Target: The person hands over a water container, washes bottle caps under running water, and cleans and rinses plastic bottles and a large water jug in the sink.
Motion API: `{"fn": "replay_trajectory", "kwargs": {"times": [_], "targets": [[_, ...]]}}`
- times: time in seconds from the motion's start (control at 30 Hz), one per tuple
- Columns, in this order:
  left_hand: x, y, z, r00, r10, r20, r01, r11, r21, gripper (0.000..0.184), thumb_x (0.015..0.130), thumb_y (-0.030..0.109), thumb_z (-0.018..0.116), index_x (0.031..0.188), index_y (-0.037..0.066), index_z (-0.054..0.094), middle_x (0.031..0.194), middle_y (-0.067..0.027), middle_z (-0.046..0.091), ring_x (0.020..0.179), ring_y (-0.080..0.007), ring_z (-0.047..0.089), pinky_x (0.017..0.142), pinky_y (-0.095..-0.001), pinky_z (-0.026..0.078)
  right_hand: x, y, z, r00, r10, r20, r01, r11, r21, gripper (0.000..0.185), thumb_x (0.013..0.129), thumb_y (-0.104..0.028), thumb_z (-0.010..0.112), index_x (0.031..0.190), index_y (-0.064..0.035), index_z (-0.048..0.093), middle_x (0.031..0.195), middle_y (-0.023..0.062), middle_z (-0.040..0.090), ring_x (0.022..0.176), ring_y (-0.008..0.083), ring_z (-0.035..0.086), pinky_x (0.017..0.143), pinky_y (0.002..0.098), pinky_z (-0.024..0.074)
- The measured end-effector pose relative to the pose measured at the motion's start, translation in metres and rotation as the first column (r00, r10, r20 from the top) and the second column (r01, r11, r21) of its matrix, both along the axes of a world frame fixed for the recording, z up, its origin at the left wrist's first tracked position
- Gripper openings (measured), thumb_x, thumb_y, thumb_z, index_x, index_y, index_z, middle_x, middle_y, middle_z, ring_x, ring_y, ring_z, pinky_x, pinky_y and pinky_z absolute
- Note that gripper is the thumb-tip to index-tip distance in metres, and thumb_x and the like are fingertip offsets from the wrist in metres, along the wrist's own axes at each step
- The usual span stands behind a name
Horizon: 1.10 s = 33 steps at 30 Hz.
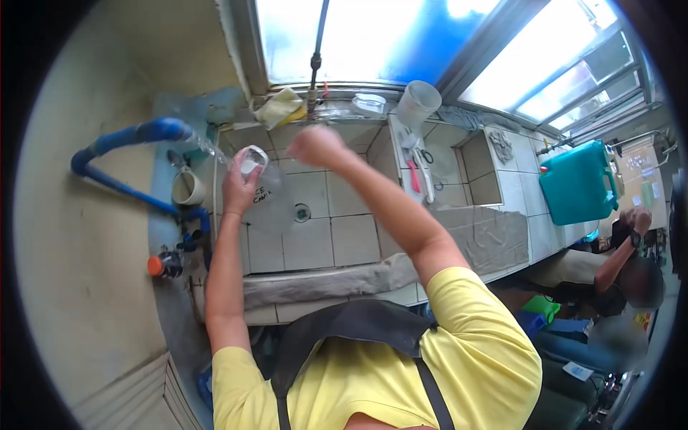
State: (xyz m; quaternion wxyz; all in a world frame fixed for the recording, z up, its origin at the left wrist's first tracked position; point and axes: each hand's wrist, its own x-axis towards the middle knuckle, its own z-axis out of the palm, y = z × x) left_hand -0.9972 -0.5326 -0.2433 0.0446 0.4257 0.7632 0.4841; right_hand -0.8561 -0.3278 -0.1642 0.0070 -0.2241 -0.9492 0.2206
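Observation:
My left hand (240, 185) grips a clear plastic container (271, 204) with black marker lettering, at the left side of the tiled sink (351, 240). Its rounded opening tips up near my fingers. Water (208, 148) streams from a blue pipe (161, 130) right beside that hand. Over the back of the sink, my right hand (315, 147) is curled into a fist, apart from the container and slightly blurred. Whether anything is inside the fist is hidden. A round drain (302, 212) shows in the sink floor below.
Scissors (427, 156) and a pink-handled tool (414, 175) lie on the divider right of the sink. A translucent tub (418, 104), yellow cloth (279, 107) and clear container (369, 104) line the back ledge. A teal jerrycan (579, 183) stands right, near another person (609, 272).

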Motion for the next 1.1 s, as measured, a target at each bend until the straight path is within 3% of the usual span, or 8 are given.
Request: {"fn": "replay_trajectory", "kwargs": {"times": [0.07, 0.17, 0.37, 0.53, 0.73, 0.83, 0.93, 1.1], "targets": [[0.000, 0.006, 0.009, 0.999, 0.034, -0.004, -0.034, 0.998, -0.044, 0.054, 0.091, 0.024, 0.070, 0.136, 0.002, 0.049, 0.125, -0.0196, 0.061, 0.119, -0.0277, 0.058, 0.101, -0.0358, 0.045, 0.032, 0.072, 0.013, 0.885, -0.189, -0.426, 0.231, 0.972, 0.049, 0.019, 0.085, -0.021, 0.061, 0.096, -0.0143, 0.076, 0.090, 0.0118, 0.073, 0.085, 0.0317, 0.070, 0.079, 0.0419, 0.0558], [0.003, 0.009, 0.017, 0.994, 0.104, 0.033, -0.103, 0.995, -0.012, 0.052, 0.089, 0.024, 0.072, 0.131, 0.002, 0.050, 0.121, -0.0177, 0.062, 0.113, -0.0258, 0.060, 0.098, -0.0356, 0.046, 0.079, 0.192, 0.041, 0.852, -0.318, -0.416, 0.478, 0.798, 0.368, 0.022, 0.084, -0.017, 0.058, 0.095, -0.0066, 0.075, 0.094, 0.0190, 0.071, 0.086, 0.0367, 0.068, 0.079, 0.0449, 0.0548], [0.008, 0.008, -0.029, 0.950, 0.277, -0.146, -0.260, 0.957, 0.127, 0.062, 0.084, 0.036, 0.076, 0.129, 0.001, 0.051, 0.112, -0.0176, 0.064, 0.103, -0.0308, 0.063, 0.091, -0.0397, 0.049, 0.106, 0.298, 0.027, 0.769, -0.555, 0.317, 0.577, 0.816, 0.029, 0.033, 0.079, -0.025, 0.063, 0.103, -0.0049, 0.074, 0.109, 0.0200, 0.070, 0.100, 0.0385, 0.068, 0.087, 0.0418, 0.0549], [0.021, 0.007, -0.035, 0.979, 0.203, -0.027, -0.199, 0.974, 0.111, 0.071, 0.080, 0.041, 0.081, 0.131, 0.002, 0.051, 0.115, -0.0155, 0.063, 0.104, -0.0289, 0.062, 0.093, -0.0391, 0.049, 0.108, 0.296, 0.016, 0.826, -0.403, 0.394, 0.426, 0.904, 0.032, 0.035, 0.079, -0.033, 0.070, 0.106, -0.0104, 0.075, 0.118, 0.0125, 0.070, 0.111, 0.0365, 0.065, 0.092, 0.0415, 0.0534], [0.005, -0.013, -0.026, 0.986, 0.093, 0.135, -0.090, 0.996, -0.027, 0.081, 0.070, 0.041, 0.088, 0.133, 0.004, 0.052, 0.120, -0.0145, 0.062, 0.112, -0.0305, 0.061, 0.099, -0.0407, 0.046, 0.113, 0.301, 0.031, 0.827, -0.546, -0.136, 0.560, 0.780, 0.279, 0.032, 0.083, -0.034, 0.069, 0.095, -0.0041, 0.073, 0.101, 0.0189, 0.072, 0.090, 0.0360, 0.069, 0.082, 0.0417, 0.0555], [-0.005, -0.027, -0.026, 0.989, -0.147, -0.003, 0.146, 0.987, -0.061, 0.086, 0.064, 0.035, 0.092, 0.133, 0.004, 0.051, 0.128, -0.0130, 0.060, 0.121, -0.0280, 0.057, 0.105, -0.0397, 0.043, 0.097, 0.247, 0.060, 0.615, -0.659, -0.433, 0.390, 0.731, -0.560, 0.026, 0.096, -0.026, 0.061, 0.107, -0.0028, 0.067, 0.091, 0.0156, 0.070, 0.084, 0.0254, 0.068, 0.077, 0.0385, 0.0537], [0.005, -0.026, -0.015, 1.000, 0.010, -0.012, -0.011, 0.999, -0.037, 0.088, 0.057, 0.037, 0.094, 0.131, 0.006, 0.055, 0.123, -0.0146, 0.063, 0.117, -0.0321, 0.060, 0.101, -0.0430, 0.046, 0.057, 0.156, 0.064, 0.791, -0.366, -0.490, 0.010, 0.808, -0.589, 0.028, 0.098, -0.027, 0.059, 0.114, -0.0037, 0.062, 0.090, 0.0107, 0.067, 0.086, 0.0182, 0.064, 0.078, 0.0373, 0.0525], [0.008, -0.021, -0.014, 0.980, 0.146, -0.134, -0.138, 0.988, 0.068, 0.072, 0.059, 0.036, 0.092, 0.117, 0.009, 0.060, 0.113, -0.0154, 0.065, 0.104, -0.0337, 0.063, 0.092, -0.0421, 0.050, -0.025, -0.027, 0.029, 0.691, 0.306, -0.655, -0.248, 0.951, 0.182, 0.035, 0.087, -0.019, 0.064, 0.116, -0.0014, 0.056, 0.108, 0.0177, 0.064, 0.101, 0.0328, 0.063, 0.088, 0.0420, 0.0506]]}}
